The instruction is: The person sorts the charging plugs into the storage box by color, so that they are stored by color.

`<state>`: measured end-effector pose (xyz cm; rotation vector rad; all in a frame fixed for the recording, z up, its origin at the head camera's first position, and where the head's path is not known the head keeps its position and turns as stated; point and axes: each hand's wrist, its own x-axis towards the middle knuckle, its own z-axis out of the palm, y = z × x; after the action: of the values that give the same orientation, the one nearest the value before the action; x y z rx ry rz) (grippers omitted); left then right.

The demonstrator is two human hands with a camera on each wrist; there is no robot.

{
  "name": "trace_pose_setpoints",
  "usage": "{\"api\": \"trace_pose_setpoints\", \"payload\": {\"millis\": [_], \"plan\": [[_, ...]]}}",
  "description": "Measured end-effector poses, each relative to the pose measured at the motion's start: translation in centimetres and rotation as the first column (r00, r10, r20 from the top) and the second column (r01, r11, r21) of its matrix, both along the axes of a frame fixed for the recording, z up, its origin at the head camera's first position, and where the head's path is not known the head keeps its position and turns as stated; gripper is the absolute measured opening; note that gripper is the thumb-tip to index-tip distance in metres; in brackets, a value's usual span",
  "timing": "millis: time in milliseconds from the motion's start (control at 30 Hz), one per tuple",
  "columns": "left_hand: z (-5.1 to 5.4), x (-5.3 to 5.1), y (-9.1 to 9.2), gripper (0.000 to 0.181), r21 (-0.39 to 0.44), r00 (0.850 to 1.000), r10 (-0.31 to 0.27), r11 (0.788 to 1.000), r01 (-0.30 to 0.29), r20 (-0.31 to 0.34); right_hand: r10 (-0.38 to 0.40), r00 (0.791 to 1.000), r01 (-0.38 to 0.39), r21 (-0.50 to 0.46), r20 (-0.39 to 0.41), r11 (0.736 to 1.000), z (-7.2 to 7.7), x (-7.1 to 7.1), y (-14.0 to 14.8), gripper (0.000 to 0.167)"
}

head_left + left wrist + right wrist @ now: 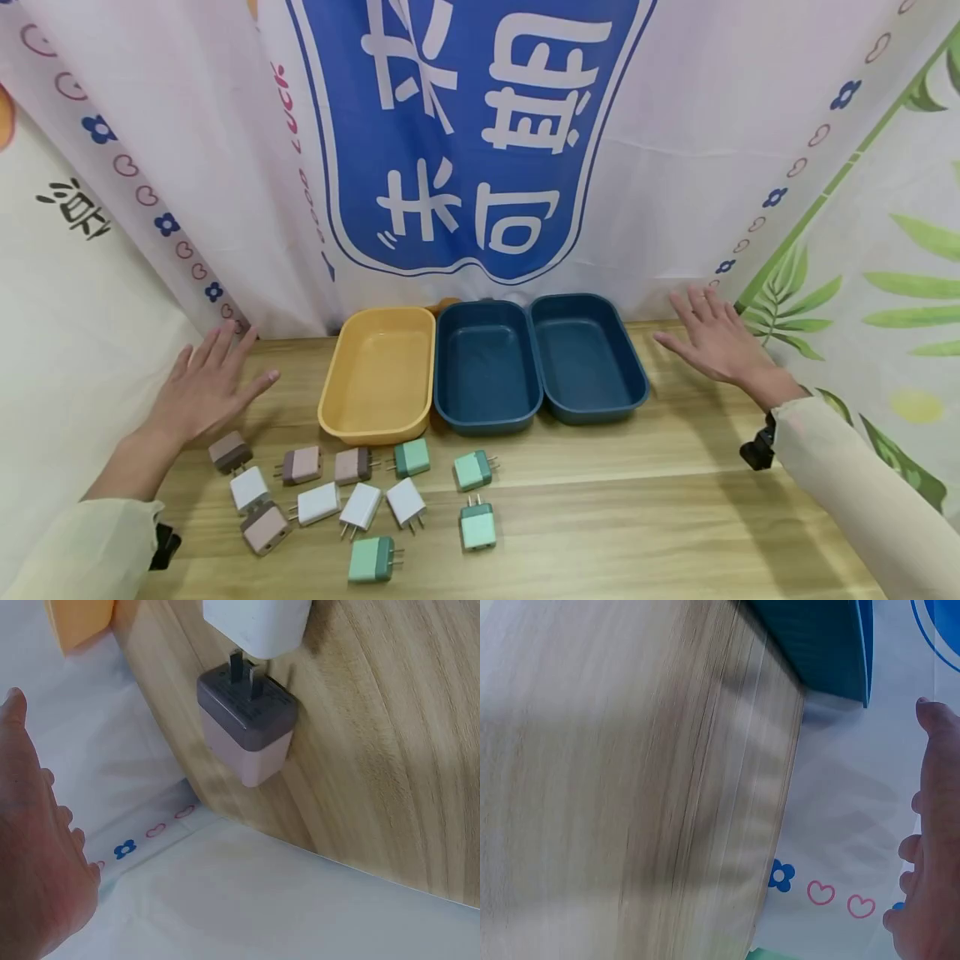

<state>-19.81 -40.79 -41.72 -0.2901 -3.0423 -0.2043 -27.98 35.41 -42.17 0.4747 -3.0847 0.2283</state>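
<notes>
My left hand (201, 385), fingers spread and holding nothing, is at the table's left side, beyond a pink-and-brown charger plug (230, 452). That plug also shows in the left wrist view, prongs up, beside a white charger plug (259, 622). On the far right, my right hand (716, 337) is spread out with nothing in it, to the right of a dark blue tray (641, 392). Several charger plugs lie loose at the front left: pink-and-brown ones, white ones such as this white plug (318, 503), and green ones such as this green plug (477, 527).
A yellow tray (327, 400), a second dark blue tray (487, 425) and the first one stand side by side at the back of the wooden table (622, 517). Behind them hangs a white curtain (660, 167) with a blue printed panel. Patterned cloth flanks both sides.
</notes>
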Motion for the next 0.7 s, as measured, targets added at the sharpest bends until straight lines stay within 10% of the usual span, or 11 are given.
{"api": "trace_pose_setpoints", "payload": {"millis": [700], "plan": [[1.2,0.6,3.9,0.088,-0.058,0.988,-0.131,0.990,0.127,-0.086,0.103,0.993,-0.104,-0.011,-0.056,0.995,-0.8,0.3,-3.8,0.089]]}}
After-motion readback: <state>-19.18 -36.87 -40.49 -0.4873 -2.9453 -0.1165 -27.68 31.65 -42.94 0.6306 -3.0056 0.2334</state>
